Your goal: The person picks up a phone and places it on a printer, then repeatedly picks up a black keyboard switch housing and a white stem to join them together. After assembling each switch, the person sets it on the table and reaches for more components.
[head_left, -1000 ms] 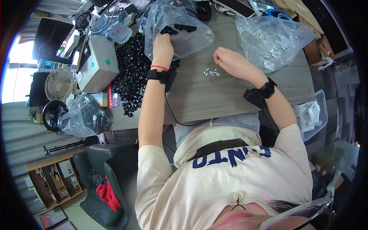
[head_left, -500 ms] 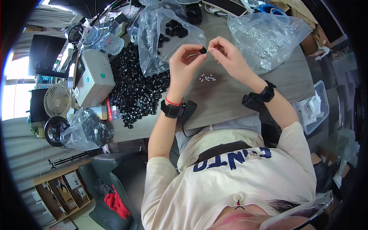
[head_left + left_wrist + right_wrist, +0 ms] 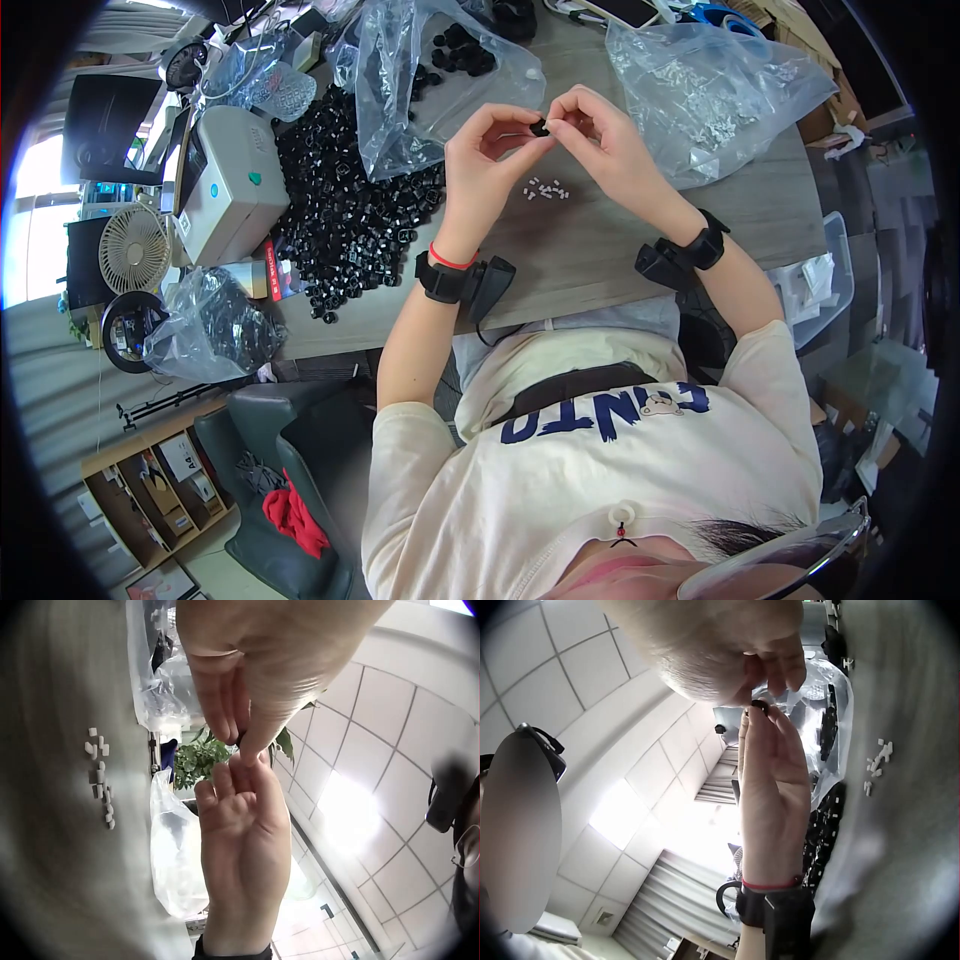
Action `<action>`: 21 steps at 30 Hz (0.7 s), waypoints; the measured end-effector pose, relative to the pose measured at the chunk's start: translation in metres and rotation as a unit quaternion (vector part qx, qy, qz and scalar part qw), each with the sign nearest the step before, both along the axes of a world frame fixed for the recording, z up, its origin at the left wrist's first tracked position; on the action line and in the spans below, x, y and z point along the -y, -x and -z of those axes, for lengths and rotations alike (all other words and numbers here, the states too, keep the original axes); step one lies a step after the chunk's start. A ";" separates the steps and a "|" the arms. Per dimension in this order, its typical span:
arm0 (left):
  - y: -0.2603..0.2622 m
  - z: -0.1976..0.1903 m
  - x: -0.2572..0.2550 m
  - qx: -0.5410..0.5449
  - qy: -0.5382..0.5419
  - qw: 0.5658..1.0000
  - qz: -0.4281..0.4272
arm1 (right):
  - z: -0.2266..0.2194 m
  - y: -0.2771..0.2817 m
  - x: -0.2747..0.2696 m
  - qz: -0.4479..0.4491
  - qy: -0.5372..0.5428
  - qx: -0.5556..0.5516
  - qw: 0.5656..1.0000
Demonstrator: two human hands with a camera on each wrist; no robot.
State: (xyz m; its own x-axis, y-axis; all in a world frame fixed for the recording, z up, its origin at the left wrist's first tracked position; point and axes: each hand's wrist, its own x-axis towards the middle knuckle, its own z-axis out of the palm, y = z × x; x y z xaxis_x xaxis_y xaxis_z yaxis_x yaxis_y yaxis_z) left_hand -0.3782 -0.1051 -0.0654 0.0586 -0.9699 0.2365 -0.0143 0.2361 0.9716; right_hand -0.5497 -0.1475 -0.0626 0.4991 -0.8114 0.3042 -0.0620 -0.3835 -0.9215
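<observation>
Between thumb and fingers my left hand (image 3: 485, 165) pinches a small round black plastic part (image 3: 540, 128), above the table. My right hand (image 3: 605, 130) meets it from the other side, thumb and index finger pinched together at the part's edge. What looks like a small white piece is in that pinch, mostly hidden by the fingertips. In the right wrist view the black part (image 3: 760, 706) shows as a dark rim between both hands' fingertips. Small white pieces (image 3: 546, 190) lie loose on the table below the hands.
A large heap of black parts (image 3: 345, 210) covers the table's left side. Behind the left hand lies an open clear bag (image 3: 395, 110) with more black parts. Another clear bag (image 3: 715, 105), holding white pieces, lies at the right. A white box (image 3: 235, 180) stands beyond the heap.
My left hand has come out of the bag of black parts with one part and moved right. My right hand has risen from beside the white pieces, and the hands now meet at the part.
</observation>
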 end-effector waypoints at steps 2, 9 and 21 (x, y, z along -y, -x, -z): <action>0.000 -0.001 0.000 0.009 0.006 1.000 -0.008 | -0.001 0.000 0.000 -0.002 -0.002 0.000 1.000; 0.000 0.000 0.001 0.023 0.020 0.999 -0.012 | 0.002 0.002 0.003 -0.018 -0.051 0.004 0.999; -0.001 0.001 0.001 0.044 0.023 0.999 -0.017 | 0.005 0.002 0.005 -0.014 -0.028 -0.014 0.999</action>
